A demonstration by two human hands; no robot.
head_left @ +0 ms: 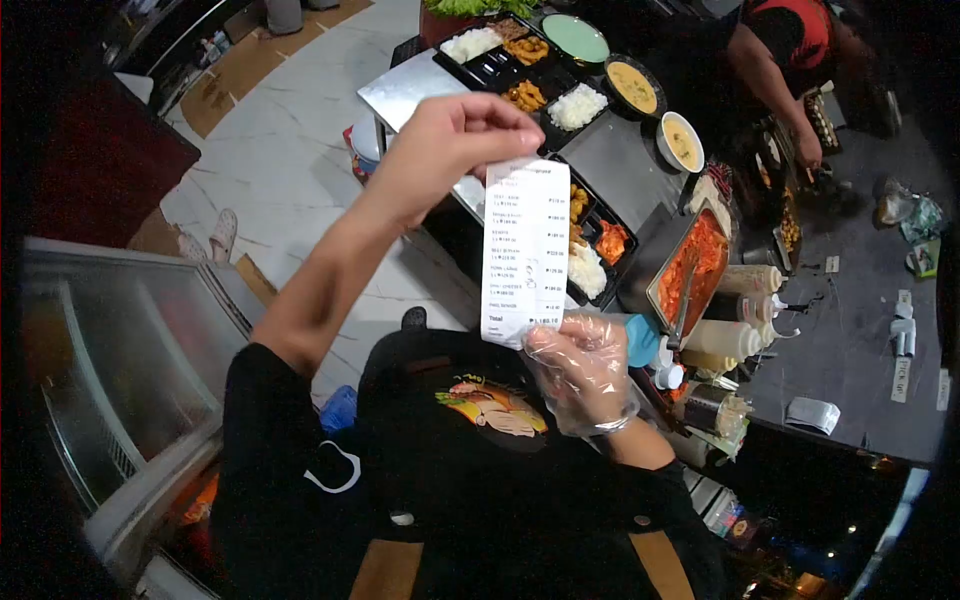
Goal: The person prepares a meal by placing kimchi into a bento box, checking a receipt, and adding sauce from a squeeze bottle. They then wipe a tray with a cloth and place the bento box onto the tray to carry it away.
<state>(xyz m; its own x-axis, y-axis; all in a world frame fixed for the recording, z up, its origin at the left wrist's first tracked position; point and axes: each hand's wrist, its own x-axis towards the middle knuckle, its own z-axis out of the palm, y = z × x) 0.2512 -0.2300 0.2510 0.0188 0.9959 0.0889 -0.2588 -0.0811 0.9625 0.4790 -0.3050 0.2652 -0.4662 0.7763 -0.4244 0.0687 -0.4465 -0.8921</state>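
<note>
A long white printed receipt (525,245) hangs upright between my two hands. My left hand (450,150), bare, pinches its top edge between thumb and fingers. Lower down, my right hand (585,370) wears a clear plastic glove and grips the bottom edge near the printed total. Behind the paper, partly hidden by it, lies a black compartment tray (603,222) holding rice, a red side dish and fried pieces. Another black tray (490,68) with rice and fried pieces sits farther back on the metal counter.
A metal pan of red food (700,262) with tongs stands right of my hands, beside several squeeze bottles (725,338). Bowls of yellow soup (632,87) are farther back. Across the dark counter a co-worker's arm (770,85) reaches down. A glass-lidded freezer (130,370) is at left.
</note>
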